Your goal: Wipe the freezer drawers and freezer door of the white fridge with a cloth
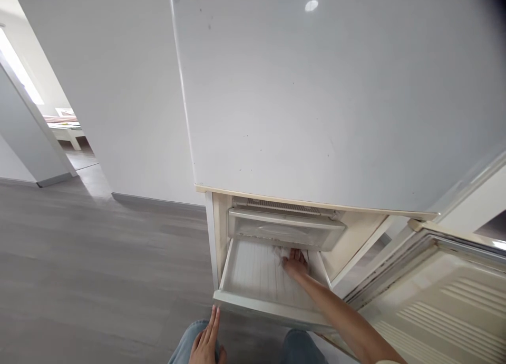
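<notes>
My right hand (295,264) reaches into a pulled-out white freezer drawer (256,277), near its back right. Its fingers are curled at a small clear, plastic-looking item (279,253), whose kind I cannot make out. Part of that item is hidden by the hand and the drawer above. My left hand (206,338) is open, fingers stretched out, with the fingertips at the front left corner of the drawer. It holds nothing.
A closed translucent drawer (284,228) sits above the pulled-out one. The freezer door (446,295) stands open at the right. A broad white surface (316,100) fills the space ahead. My knees (193,335) are close below the drawer, above the grey floor (110,279).
</notes>
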### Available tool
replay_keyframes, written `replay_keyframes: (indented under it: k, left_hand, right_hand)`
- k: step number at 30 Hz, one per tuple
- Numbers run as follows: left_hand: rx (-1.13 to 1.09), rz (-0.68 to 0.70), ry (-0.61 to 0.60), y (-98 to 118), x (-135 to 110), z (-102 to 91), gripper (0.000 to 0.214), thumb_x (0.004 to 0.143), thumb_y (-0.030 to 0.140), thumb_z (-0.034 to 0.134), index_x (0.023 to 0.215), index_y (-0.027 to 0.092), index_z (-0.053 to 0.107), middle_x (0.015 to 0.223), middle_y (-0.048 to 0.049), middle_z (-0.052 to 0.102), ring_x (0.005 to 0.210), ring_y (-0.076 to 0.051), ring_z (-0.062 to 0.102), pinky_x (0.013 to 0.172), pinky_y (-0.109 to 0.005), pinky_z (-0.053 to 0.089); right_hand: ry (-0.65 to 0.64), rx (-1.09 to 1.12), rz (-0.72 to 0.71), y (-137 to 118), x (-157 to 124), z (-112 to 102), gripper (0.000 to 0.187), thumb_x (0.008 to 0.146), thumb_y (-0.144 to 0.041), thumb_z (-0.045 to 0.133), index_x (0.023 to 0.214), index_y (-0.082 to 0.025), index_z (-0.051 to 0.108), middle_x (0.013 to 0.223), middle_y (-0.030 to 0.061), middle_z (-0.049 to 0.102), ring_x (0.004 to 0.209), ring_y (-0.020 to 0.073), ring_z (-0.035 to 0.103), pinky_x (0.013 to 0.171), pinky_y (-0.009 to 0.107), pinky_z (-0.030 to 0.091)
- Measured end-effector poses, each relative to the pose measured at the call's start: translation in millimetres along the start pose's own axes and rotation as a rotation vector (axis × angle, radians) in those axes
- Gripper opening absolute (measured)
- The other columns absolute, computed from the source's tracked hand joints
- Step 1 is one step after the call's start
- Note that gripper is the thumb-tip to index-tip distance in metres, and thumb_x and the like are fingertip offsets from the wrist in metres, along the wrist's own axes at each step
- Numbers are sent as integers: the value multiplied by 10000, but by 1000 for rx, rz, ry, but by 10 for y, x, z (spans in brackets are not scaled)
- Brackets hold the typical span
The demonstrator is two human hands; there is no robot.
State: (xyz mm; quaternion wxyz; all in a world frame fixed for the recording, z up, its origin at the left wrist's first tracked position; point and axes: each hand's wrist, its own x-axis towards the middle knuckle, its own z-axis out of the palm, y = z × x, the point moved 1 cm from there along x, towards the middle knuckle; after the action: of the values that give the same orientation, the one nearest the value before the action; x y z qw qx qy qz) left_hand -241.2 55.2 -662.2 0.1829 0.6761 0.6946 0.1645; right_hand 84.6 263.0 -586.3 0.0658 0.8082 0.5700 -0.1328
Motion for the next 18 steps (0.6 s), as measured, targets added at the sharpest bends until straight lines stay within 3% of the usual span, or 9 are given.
replay_keyframes:
  k: [3, 7, 12, 15, 18]
  left_hand:
    - [12, -15, -32, 3, 13, 5, 777, 749, 114, 345, 1498, 240, 179, 1605, 11, 225, 1342, -196, 474, 1103, -362, 381]
    - [30, -17, -30, 48, 3, -32, 753, 769, 126, 333, 1501, 211, 176, 1608, -10, 219, 1359, -201, 455, 1105, -366, 381]
    - [8, 2, -64, 54, 0, -26, 736, 799, 141, 327, 1506, 209, 136, 1615, -31, 201, 1356, -195, 459, 1102, -350, 384]
    - [29, 0, -17, 31, 1, 18, 732, 793, 129, 321, 1504, 190, 158, 1614, -51, 211, 1366, -198, 447, 1102, -352, 379]
    - [65, 6, -1, 18, -1, 41, 749, 777, 120, 326, 1504, 206, 166, 1611, -37, 222, 1356, -190, 456, 1093, -358, 387]
  right_hand:
    - [-66, -22, -122, -319, -97, 20, 643, 969, -346, 226, 1537, -68, 116, 1600, 156, 96, 1465, 328, 124, 1167, 465, 206]
    - [-151, -56, -359, -921, -301, 58, 650, 964, -360, 289, 1547, -181, 62, 1614, 24, -36, 1473, 319, 13, 1180, 461, 162]
    - [-264, -94, -648, -1511, -581, 86, 678, 931, -347, 399, 1542, -266, 118, 1612, -58, -2, 1477, 265, -43, 1189, 398, 131]
    - [-313, -126, -761, -1544, -663, 75, 727, 900, -346, 462, 1543, -238, 140, 1613, -60, 19, 1473, 285, -55, 1194, 390, 120]
    - [-354, -163, -807, -1325, -659, 52, 795, 879, -340, 497, 1548, -220, 84, 1613, -59, -12, 1467, 331, -56, 1198, 418, 117]
